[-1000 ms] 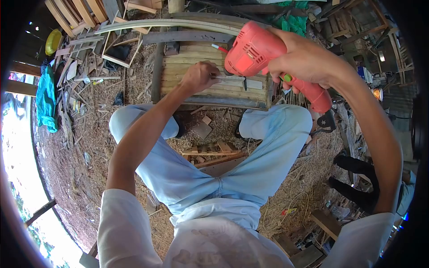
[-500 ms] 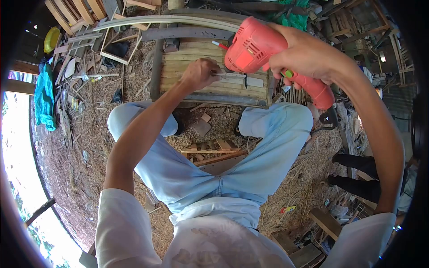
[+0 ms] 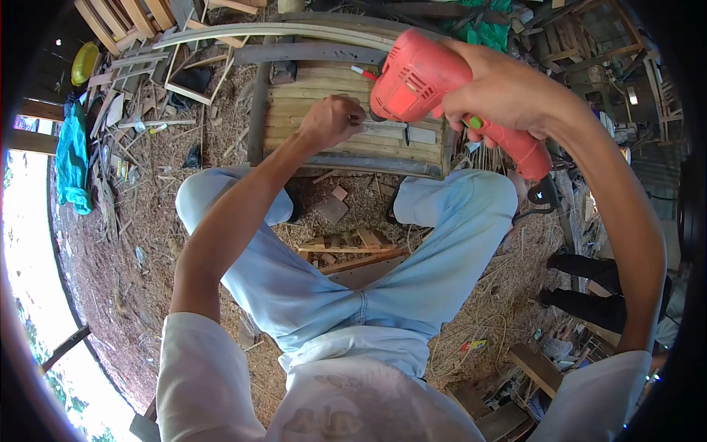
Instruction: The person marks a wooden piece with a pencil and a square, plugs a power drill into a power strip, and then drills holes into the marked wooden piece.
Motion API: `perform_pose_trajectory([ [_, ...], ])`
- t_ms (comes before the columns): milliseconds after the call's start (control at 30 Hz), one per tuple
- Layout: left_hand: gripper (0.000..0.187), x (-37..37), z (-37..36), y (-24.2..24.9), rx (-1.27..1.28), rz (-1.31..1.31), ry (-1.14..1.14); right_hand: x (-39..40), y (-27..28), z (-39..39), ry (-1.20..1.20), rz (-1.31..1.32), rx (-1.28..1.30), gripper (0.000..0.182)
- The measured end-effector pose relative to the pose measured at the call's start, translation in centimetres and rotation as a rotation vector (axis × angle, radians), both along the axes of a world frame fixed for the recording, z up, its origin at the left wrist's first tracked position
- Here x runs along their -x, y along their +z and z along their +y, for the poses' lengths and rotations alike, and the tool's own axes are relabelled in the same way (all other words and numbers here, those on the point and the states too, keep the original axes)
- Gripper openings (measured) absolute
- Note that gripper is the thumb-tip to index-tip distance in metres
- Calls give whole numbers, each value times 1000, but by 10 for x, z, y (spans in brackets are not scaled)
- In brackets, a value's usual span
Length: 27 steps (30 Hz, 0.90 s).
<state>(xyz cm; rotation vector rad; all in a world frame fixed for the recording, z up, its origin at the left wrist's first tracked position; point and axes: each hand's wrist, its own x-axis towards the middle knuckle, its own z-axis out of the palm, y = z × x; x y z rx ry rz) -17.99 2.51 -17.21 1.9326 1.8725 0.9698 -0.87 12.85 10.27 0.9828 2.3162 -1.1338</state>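
My right hand (image 3: 497,92) is wrapped round the handle of a red power drill (image 3: 423,77), its fingers by a green button. The drill's dark front end points down and left over a low slatted wooden bench (image 3: 294,96). Just left of that end, my left hand (image 3: 331,121) is closed low over the slats, its fingertips pinched; what they hold is hidden. A thin pale strip (image 3: 384,129) lies beside those fingertips, with a slim dark piece (image 3: 406,134) across its right end. Farther right is a flat pale piece (image 3: 422,135). A red-and-white pen-like stick (image 3: 364,73) shows behind the drill.
Long pale wood strips (image 3: 294,31) and a grey bar (image 3: 309,53) cross the bench's far side. A small wooden frame (image 3: 199,77) lies to the left. Wood scraps and shavings (image 3: 140,243) cover the ground. Another person's dark-clothed legs (image 3: 589,291) are at the right.
Hardly anything differs. The drill and my right hand have shifted very slightly left; my left hand stays in the same place, still closed.
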Motion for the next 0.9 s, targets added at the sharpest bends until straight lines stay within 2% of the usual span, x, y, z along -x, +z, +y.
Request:
perform_pose_trajectory([
  [400, 19, 0, 1, 2, 47, -24, 26, 1, -4, 8, 3, -31, 32, 62],
  [467, 19, -2, 0, 1, 37, -28, 35, 1, -4, 10, -1, -11, 104, 63],
  [633, 19, -1, 0, 7, 120, 17, 38, 1, 5, 7, 9, 10, 111, 63],
  [733, 19, -3, 1, 4, 82, 37, 21, -5, 10, 6, -7, 0, 99, 63],
  [900, 21, -8, 0, 10, 169, 22, 89, -9, 24, 3, -21, 21, 83, 64],
])
